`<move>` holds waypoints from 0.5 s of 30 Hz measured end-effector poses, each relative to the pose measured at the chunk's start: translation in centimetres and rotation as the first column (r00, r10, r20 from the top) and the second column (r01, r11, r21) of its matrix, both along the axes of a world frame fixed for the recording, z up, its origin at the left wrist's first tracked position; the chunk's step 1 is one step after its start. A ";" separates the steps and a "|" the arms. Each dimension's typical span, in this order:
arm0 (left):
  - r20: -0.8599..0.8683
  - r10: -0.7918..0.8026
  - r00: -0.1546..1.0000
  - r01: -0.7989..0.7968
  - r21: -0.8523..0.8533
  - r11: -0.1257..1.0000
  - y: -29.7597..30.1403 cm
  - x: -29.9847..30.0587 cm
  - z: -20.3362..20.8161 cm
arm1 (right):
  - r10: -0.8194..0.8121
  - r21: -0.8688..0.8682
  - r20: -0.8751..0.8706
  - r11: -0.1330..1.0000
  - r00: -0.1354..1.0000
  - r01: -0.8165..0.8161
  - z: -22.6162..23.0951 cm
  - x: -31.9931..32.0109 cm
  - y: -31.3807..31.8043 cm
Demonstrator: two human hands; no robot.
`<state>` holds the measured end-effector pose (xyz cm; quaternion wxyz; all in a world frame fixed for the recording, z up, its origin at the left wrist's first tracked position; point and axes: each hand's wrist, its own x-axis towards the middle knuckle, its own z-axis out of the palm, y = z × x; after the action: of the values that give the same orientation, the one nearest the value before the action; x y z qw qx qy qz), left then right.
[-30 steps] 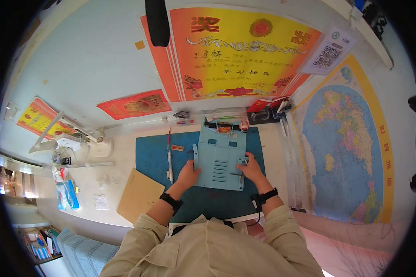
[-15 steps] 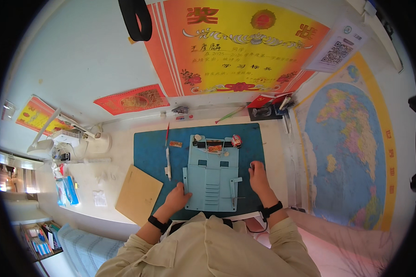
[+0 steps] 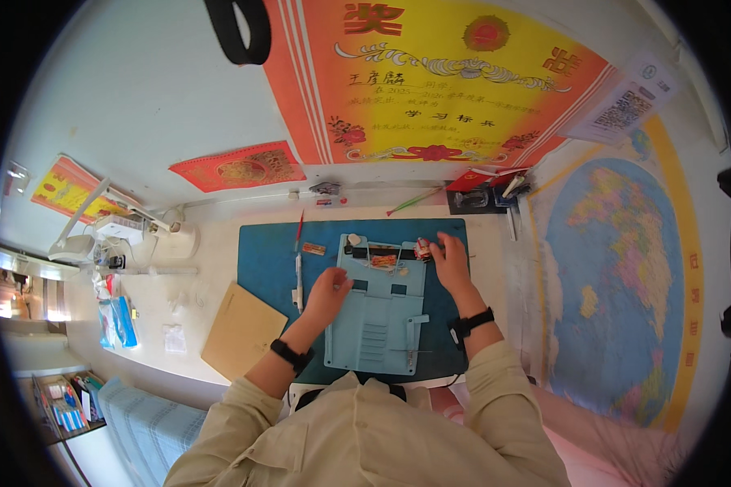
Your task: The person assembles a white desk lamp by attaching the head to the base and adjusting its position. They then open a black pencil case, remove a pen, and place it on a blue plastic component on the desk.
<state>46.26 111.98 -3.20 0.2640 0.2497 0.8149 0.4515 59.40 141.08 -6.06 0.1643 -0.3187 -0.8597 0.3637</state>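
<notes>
A light-blue plastic stand point(image 3: 374, 312), like a folding book stand, lies flat on the dark teal mat point(image 3: 268, 260). My left hand point(image 3: 329, 296) is over its left edge, fingers bent and loosely apart, with nothing visible in them. My right hand point(image 3: 453, 264) is at its far right corner, thumb and forefinger spread beside a small red-and-white object point(image 3: 422, 248); I cannot tell whether they touch it. Across the stand's far end runs a black strip under wire arms, with an orange-red packet point(image 3: 383, 260) on it. A small whitish piece point(image 3: 353, 239) rests at the far left corner.
Left of the stand lie a white pen point(image 3: 299, 280), a red pencil-like stick point(image 3: 300, 223) and a small orange packet point(image 3: 314, 248). A tan board point(image 3: 242, 331) overlaps the mat's left edge. A white desk lamp point(image 3: 175, 235) stands at far left; a black organizer point(image 3: 475, 201) stands far right.
Both hands have moved away from me. My right hand has gone from the mat's right side to beside the red-and-white object; my left has slid up along the stand's left edge.
</notes>
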 end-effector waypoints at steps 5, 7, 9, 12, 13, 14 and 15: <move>0.581 0.192 0.791 -0.268 0.047 0.962 4.0 -1.3 -1.1 | 0.159 0.023 -0.010 0.987 0.987 -0.159 -0.6 -2.6 0.4; 0.595 0.229 0.770 -0.295 0.014 0.956 5.1 -1.5 -1.1 | 0.259 -0.014 0.035 0.966 0.965 -0.258 0.5 -2.1 0.4; 0.607 0.253 0.753 -0.322 0.005 0.947 5.9 -1.4 -1.3 | 0.333 -0.031 0.076 0.943 0.940 -0.332 1.8 -1.3 0.1; 0.616 0.270 0.740 -0.364 0.029 0.931 6.5 -1.4 -2.2 | 0.428 -0.190 0.165 0.898 0.889 -0.397 3.4 0.1 -0.5; 0.616 0.263 0.742 -0.365 0.043 0.930 6.5 -1.4 -2.6 | 0.404 -0.292 0.080 0.883 0.911 -0.366 3.6 0.7 -0.8; 0.603 0.272 0.750 -0.365 0.033 0.931 6.6 -1.4 -3.0 | 0.379 -0.313 0.094 0.889 0.921 -0.334 3.8 1.1 -0.9; 0.603 0.248 0.758 -0.356 0.064 0.932 6.5 -1.4 -3.4 | 0.367 -0.327 0.067 0.887 0.928 -0.327 3.8 1.5 -0.9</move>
<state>44.90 118.52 -6.58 0.4025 -0.0144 0.6802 0.6125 60.88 140.14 -2.26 -0.0103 -0.2037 -0.8437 0.4966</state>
